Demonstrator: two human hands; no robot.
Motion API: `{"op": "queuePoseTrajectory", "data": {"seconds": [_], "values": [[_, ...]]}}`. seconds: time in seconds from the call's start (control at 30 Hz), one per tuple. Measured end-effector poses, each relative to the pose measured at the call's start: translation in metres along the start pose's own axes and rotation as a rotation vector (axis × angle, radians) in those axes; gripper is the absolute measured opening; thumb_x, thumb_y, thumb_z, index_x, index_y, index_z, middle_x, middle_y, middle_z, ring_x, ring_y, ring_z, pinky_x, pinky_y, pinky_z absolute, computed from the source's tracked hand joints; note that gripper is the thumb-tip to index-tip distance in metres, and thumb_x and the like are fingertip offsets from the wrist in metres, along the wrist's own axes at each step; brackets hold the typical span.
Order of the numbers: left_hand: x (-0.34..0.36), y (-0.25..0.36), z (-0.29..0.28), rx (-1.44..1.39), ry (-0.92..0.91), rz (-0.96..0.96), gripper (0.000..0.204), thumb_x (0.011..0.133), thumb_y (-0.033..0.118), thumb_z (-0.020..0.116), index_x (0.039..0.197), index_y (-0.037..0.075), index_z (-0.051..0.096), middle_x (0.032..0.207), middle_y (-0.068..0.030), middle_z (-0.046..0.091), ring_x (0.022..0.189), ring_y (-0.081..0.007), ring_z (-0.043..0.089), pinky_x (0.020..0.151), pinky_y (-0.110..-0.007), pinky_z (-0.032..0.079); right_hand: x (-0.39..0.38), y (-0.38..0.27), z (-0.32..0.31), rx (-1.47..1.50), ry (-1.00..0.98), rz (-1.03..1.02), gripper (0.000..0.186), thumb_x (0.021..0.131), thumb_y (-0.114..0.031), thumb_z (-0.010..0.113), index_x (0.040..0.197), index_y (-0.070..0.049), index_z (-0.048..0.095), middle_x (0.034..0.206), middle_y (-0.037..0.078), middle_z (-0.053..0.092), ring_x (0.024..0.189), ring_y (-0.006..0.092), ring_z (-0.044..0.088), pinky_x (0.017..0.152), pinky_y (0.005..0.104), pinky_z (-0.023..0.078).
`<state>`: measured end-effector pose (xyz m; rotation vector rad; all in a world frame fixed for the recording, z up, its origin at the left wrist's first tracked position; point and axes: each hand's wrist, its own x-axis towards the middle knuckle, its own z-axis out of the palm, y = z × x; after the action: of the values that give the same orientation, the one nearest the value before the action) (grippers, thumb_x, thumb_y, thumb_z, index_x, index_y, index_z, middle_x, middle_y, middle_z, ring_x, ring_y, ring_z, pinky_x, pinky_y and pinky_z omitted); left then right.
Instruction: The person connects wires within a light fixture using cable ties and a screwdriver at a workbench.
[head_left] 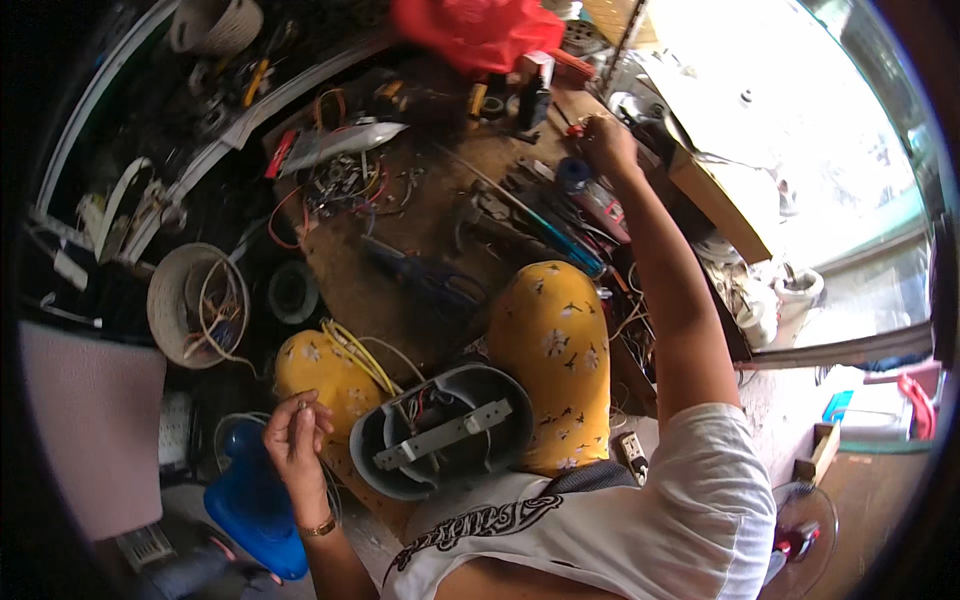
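On my lap rests a grey oval plastic housing (pixel 505 382), open side up, with a pale metal bracket (pixel 445 436) across it and thin wires inside. A yellow cable (pixel 358 352) runs out of it over my left knee. My left hand (pixel 297 440) is raised left of the housing, fingers curled and thumb pressed in; anything small between them is hidden. At the far right of the wooden worktop (pixel 350 265), my right arm is stretched out. My right hand (pixel 608 148) closes by a small red-handled tool (pixel 574 130) with a thin dark shaft, seemingly gripping its handle.
Scissors (pixel 425 275), a blue tube (pixel 565 243), a white sealant tube (pixel 345 143) and tangled wires lie on the worktop. A red bag (pixel 480 35) is behind. Left stand a white bucket (pixel 180 305) and a blue plastic piece (pixel 255 500). A cardboard box (pixel 725 205) flanks my right arm.
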<state>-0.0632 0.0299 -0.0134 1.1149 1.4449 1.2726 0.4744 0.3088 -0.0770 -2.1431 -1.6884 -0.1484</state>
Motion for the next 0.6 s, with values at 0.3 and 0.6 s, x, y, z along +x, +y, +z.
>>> {"op": "queuePoseTrajectory", "data": {"seconds": [0.3, 0.6], "values": [[-0.010, -0.014, -0.004, -0.015, -0.048, 0.155, 0.015, 0.095, 0.007, 0.069, 0.107, -0.002, 0.070, 0.094, -0.0062, 0.071, 0.079, -0.0106, 0.067, 0.066, -0.023, 0.053, -0.084, -0.085, -0.037, 0.334, -0.469, -0.482, 0.016, 0.086, -0.018, 0.074, 0.095, -0.004, 0.072, 0.085, 0.013, 0.073, 0.079, 0.0275, 0.071, 0.072, 0.0385, 0.054], [-0.033, -0.009, -0.013, -0.017, 0.058, 0.164, 0.013, 0.095, 0.004, 0.067, 0.106, -0.003, 0.070, 0.094, -0.0064, 0.072, 0.077, -0.0088, 0.066, 0.066, -0.022, 0.052, -0.089, -0.106, -0.036, -0.418, -0.607, -0.422, 0.030, 0.089, -0.031, 0.065, 0.097, -0.004, 0.074, 0.101, 0.017, 0.074, 0.093, 0.0330, 0.073, 0.073, 0.0450, 0.060]]}}
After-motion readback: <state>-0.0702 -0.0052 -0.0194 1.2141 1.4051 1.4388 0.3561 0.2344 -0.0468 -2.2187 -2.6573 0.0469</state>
